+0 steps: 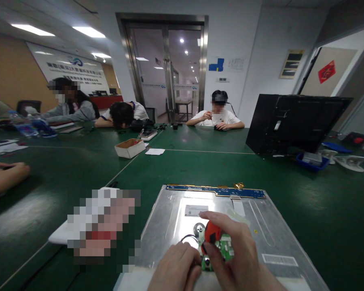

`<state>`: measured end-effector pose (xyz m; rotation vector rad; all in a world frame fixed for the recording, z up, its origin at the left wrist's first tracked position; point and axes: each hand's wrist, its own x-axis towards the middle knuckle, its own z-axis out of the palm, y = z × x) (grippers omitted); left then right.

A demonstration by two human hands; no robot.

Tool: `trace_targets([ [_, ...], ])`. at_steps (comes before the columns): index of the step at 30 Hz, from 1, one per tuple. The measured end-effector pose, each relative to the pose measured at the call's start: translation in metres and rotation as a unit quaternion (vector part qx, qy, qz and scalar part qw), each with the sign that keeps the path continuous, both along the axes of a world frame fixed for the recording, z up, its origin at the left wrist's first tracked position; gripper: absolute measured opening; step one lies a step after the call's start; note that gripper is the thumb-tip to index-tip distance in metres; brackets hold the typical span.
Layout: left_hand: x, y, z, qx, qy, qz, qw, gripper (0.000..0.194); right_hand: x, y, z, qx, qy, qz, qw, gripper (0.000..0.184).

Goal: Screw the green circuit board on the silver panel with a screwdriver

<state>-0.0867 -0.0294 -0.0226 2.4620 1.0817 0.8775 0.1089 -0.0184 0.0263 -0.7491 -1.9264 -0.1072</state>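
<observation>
The right hand (236, 246) grips the red-and-black tool (212, 233) above the green board (226, 247).

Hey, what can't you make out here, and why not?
All in the head view:
- Tip of the orange tool: behind its handle and the right hand.
- Parts of the green circuit board: under both hands.
- Near edge of the metal panel: cut off by the bottom edge.
- Print on the barcode label: too small.

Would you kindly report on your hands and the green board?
Right hand gripping red-black handle over green board. Left hand at board's edge. Both hands partly cover it.
</observation>
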Motion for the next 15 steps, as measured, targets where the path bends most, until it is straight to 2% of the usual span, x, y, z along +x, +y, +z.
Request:
trace_targets([
  [6, -0.001, 0.002, -0.005, 0.003, -0.003, -0.006, 1.0, 0.013, -0.003, 0.001, -0.01, -0.021, 0.056, 0.026, 0.998, 0.058],
  [10, -0.001, 0.003, -0.009, 0.015, -0.009, -0.008, 1.0, 0.012, -0.002, 0.003, -0.008, -0.004, 0.026, 0.041, 0.999, 0.057],
  [15, 0.0, 0.002, 0.002, -0.009, 0.005, -0.022, 1.0, 0.012, -0.002, 0.001, 0.001, -0.011, -0.003, 0.032, 0.999, 0.051],
])
